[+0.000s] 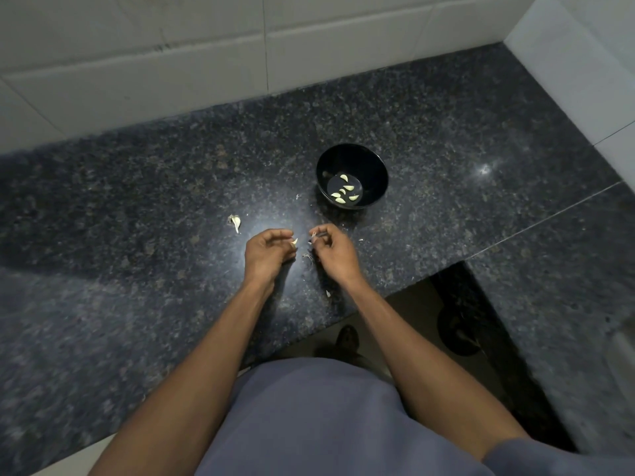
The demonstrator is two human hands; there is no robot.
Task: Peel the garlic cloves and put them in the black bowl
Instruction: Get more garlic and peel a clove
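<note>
- Near the front edge of the dark granite counter, a person peels garlic, both hands held just above the stone and a little apart.
- Left hand: fingers curled, pinching a pale clove at the fingertips. The clove's tip points toward the other hand.
- Right hand: fingers curled, pinching what looks like a scrap of papery skin; it is too small to tell for sure.
- Black bowl: stands farther back on the counter, beyond and slightly right of the right hand, with about six peeled cloves lying in its bottom.
- One unpeeled clove lies on the stone behind and left of the left hand; bits of loose skin lie between the hands.
- Judgement: the bowl is nearer the right hand, yet the clove sits in the left, so dropping it in calls for a reach forward and to the right across the counter, or a pass from hand to hand.
</note>
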